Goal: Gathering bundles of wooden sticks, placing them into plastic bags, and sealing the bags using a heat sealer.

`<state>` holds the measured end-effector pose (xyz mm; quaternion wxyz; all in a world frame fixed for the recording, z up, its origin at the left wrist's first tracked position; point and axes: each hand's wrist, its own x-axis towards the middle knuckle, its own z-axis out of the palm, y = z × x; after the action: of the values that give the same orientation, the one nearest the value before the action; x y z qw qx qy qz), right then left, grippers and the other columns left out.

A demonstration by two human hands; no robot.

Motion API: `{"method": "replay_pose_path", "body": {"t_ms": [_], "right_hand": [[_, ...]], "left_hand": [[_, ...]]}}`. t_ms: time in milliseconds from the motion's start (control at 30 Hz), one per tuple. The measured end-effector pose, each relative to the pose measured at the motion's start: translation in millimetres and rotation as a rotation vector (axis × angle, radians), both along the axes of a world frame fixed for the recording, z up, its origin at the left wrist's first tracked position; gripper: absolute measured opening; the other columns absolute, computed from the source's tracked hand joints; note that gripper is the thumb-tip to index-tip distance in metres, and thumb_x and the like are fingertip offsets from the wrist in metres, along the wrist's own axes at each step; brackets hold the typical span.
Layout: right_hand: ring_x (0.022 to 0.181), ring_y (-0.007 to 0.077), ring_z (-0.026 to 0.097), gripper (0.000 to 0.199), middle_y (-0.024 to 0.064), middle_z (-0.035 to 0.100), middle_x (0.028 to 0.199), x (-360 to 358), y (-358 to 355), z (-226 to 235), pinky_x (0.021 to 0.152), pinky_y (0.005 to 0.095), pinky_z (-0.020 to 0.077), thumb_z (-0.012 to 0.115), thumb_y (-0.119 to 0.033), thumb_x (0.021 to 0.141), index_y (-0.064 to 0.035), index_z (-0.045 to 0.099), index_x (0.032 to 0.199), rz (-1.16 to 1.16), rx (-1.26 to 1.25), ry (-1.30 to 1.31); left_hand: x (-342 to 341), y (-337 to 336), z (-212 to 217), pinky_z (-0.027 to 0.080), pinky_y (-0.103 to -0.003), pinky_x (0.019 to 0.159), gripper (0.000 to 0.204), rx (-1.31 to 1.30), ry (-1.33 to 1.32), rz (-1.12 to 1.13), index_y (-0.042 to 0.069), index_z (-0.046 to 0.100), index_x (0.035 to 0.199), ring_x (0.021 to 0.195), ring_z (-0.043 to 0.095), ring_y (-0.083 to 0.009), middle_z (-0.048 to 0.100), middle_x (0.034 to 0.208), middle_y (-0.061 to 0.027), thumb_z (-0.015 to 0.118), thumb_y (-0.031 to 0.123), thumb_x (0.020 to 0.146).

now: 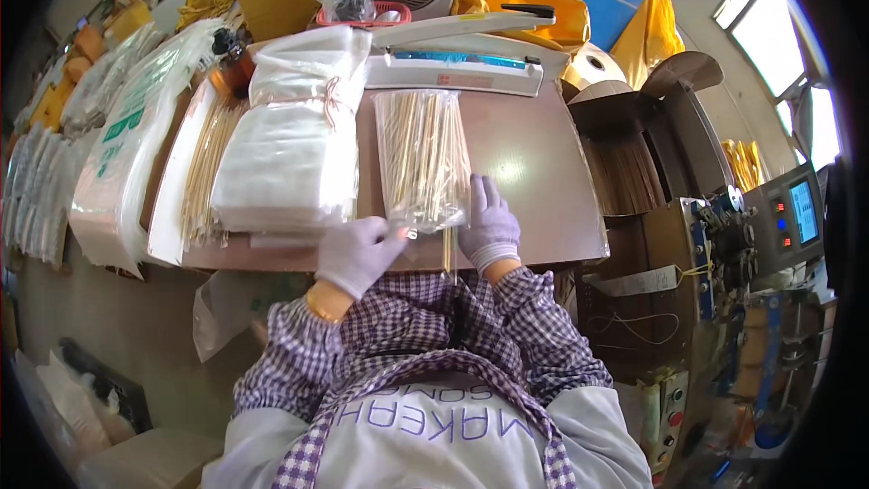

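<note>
While the left hand (358,254) is pinching the near end of the clear bag of sticks (423,158), the right hand (489,222) is pressing flat beside it; keeping the sticks aligned seems wise.

Clear bag of sticks (424,158) mid counter (529,172); white bag stack (290,140) to its left; blue screen (802,210) far right.

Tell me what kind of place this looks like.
Probably a small packing workshop. Gloved hands, left hand and right hand, hold a clear bag of thin sticks on a brown table. A heat sealer sits at the far edge, a stack of plastic bags alongside, and a machine with a control panel at the right.
</note>
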<state>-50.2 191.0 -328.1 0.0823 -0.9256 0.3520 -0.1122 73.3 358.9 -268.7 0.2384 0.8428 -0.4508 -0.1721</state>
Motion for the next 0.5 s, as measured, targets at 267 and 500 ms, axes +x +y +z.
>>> {"method": "replay_pose_path", "body": {"t_ms": [267, 500], "right_hand": [[0.084, 0.0290, 0.058, 0.037, 0.0124, 0.056, 0.101, 7, -19, 31, 0.068, 0.0389, 0.0489, 0.049, -0.016, 0.078, -0.0152, 0.047, 0.115, 0.013, 0.074, 0.145], [0.062, 0.0285, 0.059, 0.015, 0.0165, 0.060, 0.071, 68, -121, 200, 0.058, 0.0360, 0.0474, 0.054, -0.019, 0.078, -0.0098, 0.065, 0.078, 0.139, -0.322, -0.393]], "left_hand": [[13, -17, -38, 0.048, -0.034, 0.056, 0.031, -0.274, -0.305, 0.062, 0.006, 0.057, 0.099, 0.060, 0.058, -0.0251, 0.061, 0.072, -0.0096, 0.055, 0.032, 0.081], [106, -99, 163, 0.045, -0.038, 0.051, 0.025, -0.971, -0.456, -0.181, 0.006, 0.057, 0.072, 0.055, 0.055, -0.0330, 0.057, 0.062, -0.0146, 0.048, 0.025, 0.086]]}}
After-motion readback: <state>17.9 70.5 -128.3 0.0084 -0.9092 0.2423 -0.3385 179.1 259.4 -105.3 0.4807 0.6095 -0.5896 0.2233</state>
